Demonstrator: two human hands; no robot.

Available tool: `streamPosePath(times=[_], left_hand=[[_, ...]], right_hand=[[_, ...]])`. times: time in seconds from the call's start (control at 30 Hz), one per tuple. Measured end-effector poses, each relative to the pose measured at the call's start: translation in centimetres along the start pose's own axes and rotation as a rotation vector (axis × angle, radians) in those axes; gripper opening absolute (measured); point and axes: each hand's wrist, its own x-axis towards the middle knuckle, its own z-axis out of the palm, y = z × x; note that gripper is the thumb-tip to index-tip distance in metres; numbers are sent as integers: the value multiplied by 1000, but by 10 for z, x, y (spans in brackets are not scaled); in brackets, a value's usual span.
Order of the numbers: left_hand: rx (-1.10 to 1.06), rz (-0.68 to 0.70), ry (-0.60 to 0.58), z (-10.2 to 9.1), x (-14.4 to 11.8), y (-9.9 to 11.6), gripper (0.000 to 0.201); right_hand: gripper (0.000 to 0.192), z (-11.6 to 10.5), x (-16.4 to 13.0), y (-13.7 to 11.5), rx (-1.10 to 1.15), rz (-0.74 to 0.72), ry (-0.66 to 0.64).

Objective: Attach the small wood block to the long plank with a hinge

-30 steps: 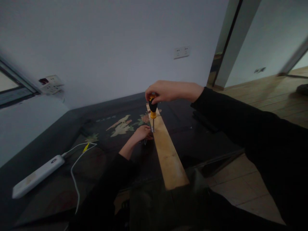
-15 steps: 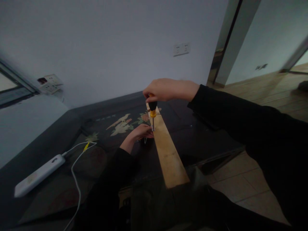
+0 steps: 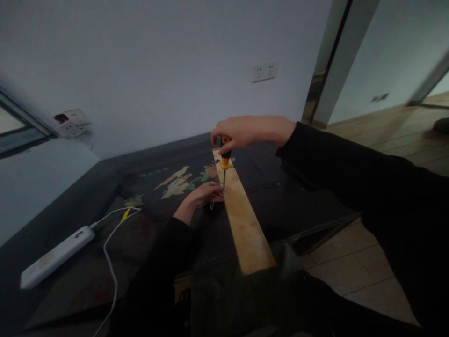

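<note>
A pale, bare wall [image 3: 157,61] fills the far side of the dim room, with a white double socket [image 3: 264,72] set in it. To the left a window frame [image 3: 17,133] shows at the edge, and beside it a cluster of wall outlets [image 3: 72,122]. Below stands a dark lacquered surface [image 3: 280,196] inlaid with a flower-and-bird pattern [image 3: 177,183]. A white power strip [image 3: 56,256] lies on it, its cable [image 3: 110,252] looping away. On the right a doorway frame [image 3: 333,61] opens onto a wood floor [image 3: 396,131], and pale tiles [image 3: 351,276] lie nearer.
</note>
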Motion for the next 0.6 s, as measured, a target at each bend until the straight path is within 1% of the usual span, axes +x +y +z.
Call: streamPosePath(times=[0.07, 0.13, 0.23, 0.33, 0.47, 0.6], left_hand=[[-1, -4, 16, -1, 0, -1, 9], [0, -9, 33, 0, 0, -1, 10], [-12, -14, 48, 2, -2, 0, 8], [-26, -13, 55, 3, -4, 2, 7], [-30, -10, 28, 3, -4, 1, 7], [-33, 4, 27, 3, -5, 1, 8]], right_hand=[[38, -1, 0, 5, 45, -55, -25], [34, -1, 1, 8, 53, -67, -44], [32, 0, 3, 6, 2, -47, -60], [32, -1, 2, -1, -74, -5, -56], [39, 0, 1, -8, -139, 71, -21], [49, 11, 7, -9, -183, 160, 94]])
